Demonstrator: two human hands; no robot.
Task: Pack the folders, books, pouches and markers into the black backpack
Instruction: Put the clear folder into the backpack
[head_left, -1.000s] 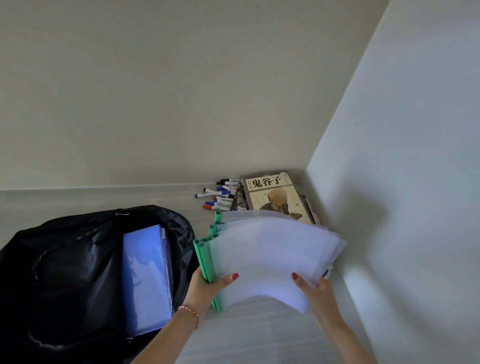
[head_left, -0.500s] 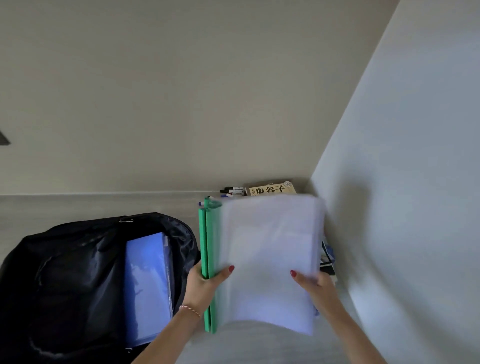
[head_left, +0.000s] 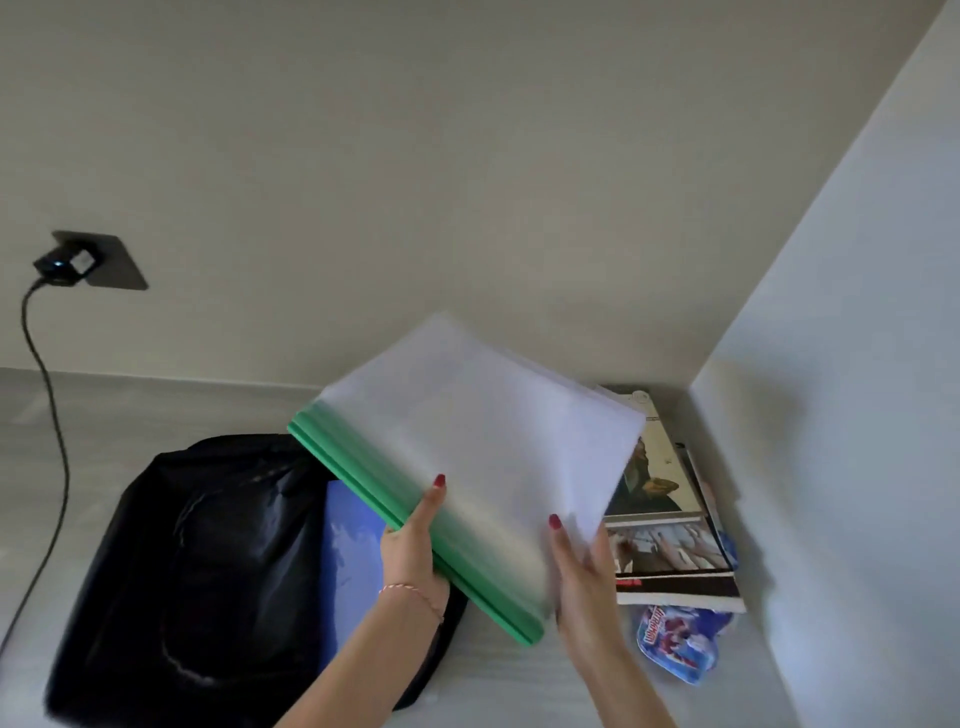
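Two hands hold one stack of clear folders (head_left: 483, 447): frosted, translucent sheets bound along green spines, the lot blurred and tilted, with the spine edge running from upper left down to lower right. The stack is lifted off the surface (head_left: 104, 410), above the right edge of the black backpack (head_left: 197, 561) and left of the books (head_left: 670, 525). Left hand (head_left: 413, 545) sits at the spine side, thumb on top of the green edge, fingers curled beneath; grip closed on the folders. Right hand (head_left: 582, 577) is at the near corner, thumb on the top sheet, fingers beneath; grip also closed on the folders. The backpack lies open with a blue folder (head_left: 348, 566) inside. A printed pouch (head_left: 675, 644) lies near the books' front edge. A black plug (head_left: 65, 262) and cable sit at the wall socket, far left.
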